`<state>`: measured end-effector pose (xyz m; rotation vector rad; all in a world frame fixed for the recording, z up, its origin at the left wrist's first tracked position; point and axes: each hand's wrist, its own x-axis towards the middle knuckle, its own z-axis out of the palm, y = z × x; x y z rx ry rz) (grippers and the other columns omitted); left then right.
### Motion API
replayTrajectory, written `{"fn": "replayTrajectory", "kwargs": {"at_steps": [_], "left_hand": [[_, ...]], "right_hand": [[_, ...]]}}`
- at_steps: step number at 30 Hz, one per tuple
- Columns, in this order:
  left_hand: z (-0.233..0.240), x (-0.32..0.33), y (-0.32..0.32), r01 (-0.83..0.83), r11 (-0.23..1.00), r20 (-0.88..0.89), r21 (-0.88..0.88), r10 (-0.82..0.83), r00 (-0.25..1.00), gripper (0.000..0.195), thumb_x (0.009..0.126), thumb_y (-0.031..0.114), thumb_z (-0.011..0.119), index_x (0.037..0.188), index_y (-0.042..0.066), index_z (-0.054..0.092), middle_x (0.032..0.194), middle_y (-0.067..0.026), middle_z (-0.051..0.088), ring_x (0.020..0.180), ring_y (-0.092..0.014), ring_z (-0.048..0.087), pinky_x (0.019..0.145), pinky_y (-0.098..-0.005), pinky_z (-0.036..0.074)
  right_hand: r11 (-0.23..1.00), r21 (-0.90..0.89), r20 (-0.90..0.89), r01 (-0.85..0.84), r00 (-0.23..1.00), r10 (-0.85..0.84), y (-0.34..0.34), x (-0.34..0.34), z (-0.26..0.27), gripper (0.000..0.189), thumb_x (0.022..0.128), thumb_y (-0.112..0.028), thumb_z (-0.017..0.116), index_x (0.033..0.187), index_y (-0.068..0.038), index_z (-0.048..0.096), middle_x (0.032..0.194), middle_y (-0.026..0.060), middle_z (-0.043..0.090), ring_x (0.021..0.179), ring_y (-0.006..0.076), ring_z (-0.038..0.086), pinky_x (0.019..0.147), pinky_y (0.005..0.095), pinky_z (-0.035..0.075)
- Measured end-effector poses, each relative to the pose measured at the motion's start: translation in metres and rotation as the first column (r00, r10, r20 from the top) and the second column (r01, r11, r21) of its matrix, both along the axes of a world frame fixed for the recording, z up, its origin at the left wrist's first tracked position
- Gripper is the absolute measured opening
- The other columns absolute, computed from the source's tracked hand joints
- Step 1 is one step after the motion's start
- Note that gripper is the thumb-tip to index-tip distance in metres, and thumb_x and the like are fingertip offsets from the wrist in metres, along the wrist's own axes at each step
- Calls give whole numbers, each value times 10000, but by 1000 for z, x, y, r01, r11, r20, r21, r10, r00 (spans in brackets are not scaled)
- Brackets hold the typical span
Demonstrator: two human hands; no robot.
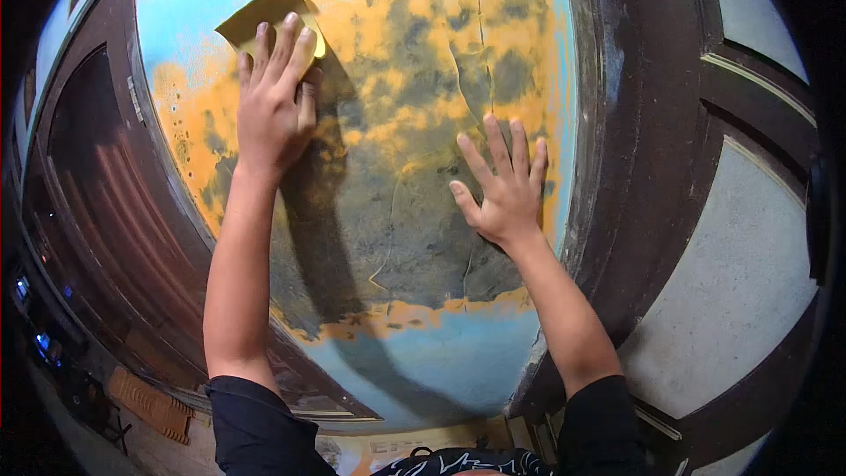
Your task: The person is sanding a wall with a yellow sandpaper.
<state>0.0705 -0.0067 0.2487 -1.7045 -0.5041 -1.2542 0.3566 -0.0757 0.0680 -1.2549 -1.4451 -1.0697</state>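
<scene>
My left hand [277, 99] presses a sheet of yellow sandpaper [264, 10] against the upper left of a patchy wall [423, 211]. The sheet's top corners stick out past my fingers, and its right edge curls. Part of the sheet is hidden under the hand. On the right side of the wall, my right hand [505, 188] rests with its fingers spread and nothing in it. Orange and dark grey patches cover the wall's middle, with blue paint above and below. Several thin cracks run down the surface near my right hand.
A dark wooden door or window frame [175, 165] borders the wall on the left. To the right stands dark wooden framing [651, 132] with pale panels [733, 284]. An orange slatted object [151, 404] lies on the floor at the lower left. A printed sheet [423, 446] lies at the wall's foot.
</scene>
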Motion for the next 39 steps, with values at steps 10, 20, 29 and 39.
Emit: {"fn": "replayTrajectory", "kwargs": {"at_steps": [10,20,29,39], "left_hand": [[-4,5,0,-87,996,-45,27,89,995,534,973,148,579,1502,210,544,1638,-12,417,1548,-314,307,1253,-514,239],[-53,29,-14,-83,992,-127,-94,70,989,683,860,92,611,1524,221,516,1657,-16,390,1565,-299,280,1260,-540,211],[2,21,0,-86,995,24,44,85,996,589,954,177,615,1532,186,502,1652,-31,393,1550,-334,296,1256,-538,222],[-7,46,-10,-53,998,-1,-19,53,999,601,938,165,595,1531,189,496,1655,-10,387,1537,-320,331,1246,-542,248]], "right_hand": [[991,126,4,33,999,-34,8,0,84,648,938,-544,606,1547,-373,466,1694,22,288,1561,340,212,1206,705,107],[990,131,10,47,999,-49,9,12,83,643,950,-575,583,1549,-372,467,1690,-1,301,1566,305,221,1213,683,135],[988,155,7,2,1000,-4,11,7,84,654,941,-544,610,1548,-342,475,1680,6,320,1556,309,240,1217,659,148],[987,154,-50,55,998,-47,13,4,86,664,954,-522,594,1566,-311,450,1693,19,279,1566,331,198,1226,665,122]]}}
